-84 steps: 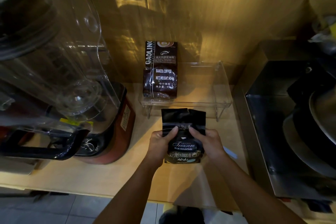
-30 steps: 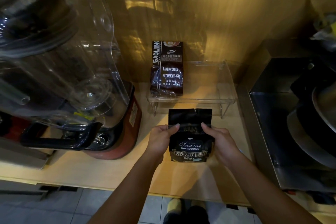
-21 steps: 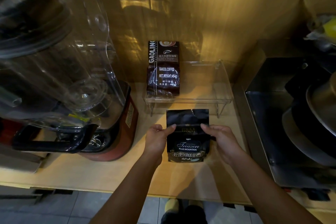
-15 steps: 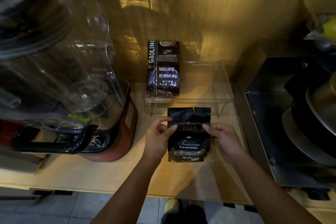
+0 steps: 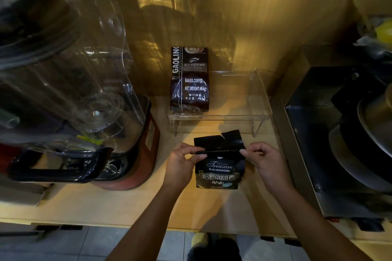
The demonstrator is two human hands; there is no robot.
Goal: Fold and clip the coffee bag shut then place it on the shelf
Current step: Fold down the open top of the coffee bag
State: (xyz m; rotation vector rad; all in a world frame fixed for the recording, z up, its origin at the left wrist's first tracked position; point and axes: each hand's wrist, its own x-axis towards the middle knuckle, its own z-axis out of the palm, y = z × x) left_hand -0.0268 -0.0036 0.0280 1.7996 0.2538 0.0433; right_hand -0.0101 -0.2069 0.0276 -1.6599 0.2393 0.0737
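A small black coffee bag (image 5: 219,170) labelled "Treasure Blue Mountain" stands on the wooden counter in front of a clear acrylic shelf (image 5: 262,101). My left hand (image 5: 183,163) pinches the bag's left edge at a crease below the torn top flap. My right hand (image 5: 263,160) pinches the right edge at the same crease. The top flap is bent backward along that line. No clip is visible.
A larger dark "Gaolin" coffee bag (image 5: 189,80) stands on the shelf's left half. A big blender with a clear cover (image 5: 70,82) fills the left side. A steel tray with dark pans (image 5: 350,133) sits to the right. The counter's front edge (image 5: 148,223) is near me.
Both hands moved up from the bag's sides to the line under the top flap. The flap, upright before, now bends over at a crease.
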